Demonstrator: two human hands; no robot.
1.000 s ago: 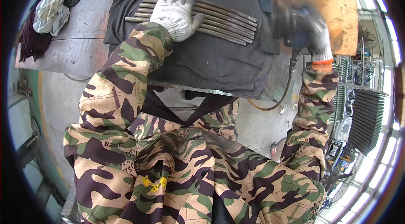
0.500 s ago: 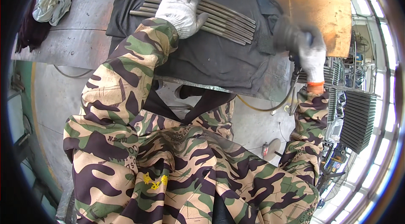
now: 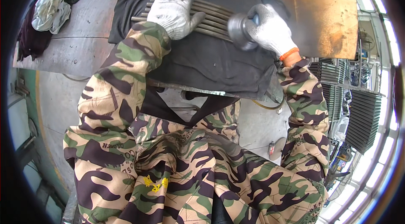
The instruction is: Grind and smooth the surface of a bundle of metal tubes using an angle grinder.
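White and maroon crumpled garments (image 3: 52,11) lie left of the black cloth (image 3: 211,66) on the grey metal table (image 3: 80,51). On the cloth, the white-gloved left hand (image 3: 172,13) lies over slim grey metal rods (image 3: 213,10), fingers slightly apart. The gloved right hand (image 3: 272,30) has its fingers clamped on a grey round-headed tool (image 3: 239,31) over the rods' right ends. Surface-working seems in hand, calling for rods held flat. A dark blue rag (image 3: 276,1) at the cloth's right edge could snag; beyond lies a brown-stained board (image 3: 333,17).

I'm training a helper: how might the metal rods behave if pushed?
The metal rods look straight and metallic, so probably stiff. Their rounded sides suggest rolling, though the wrinkled dark cloth beneath may slow them.
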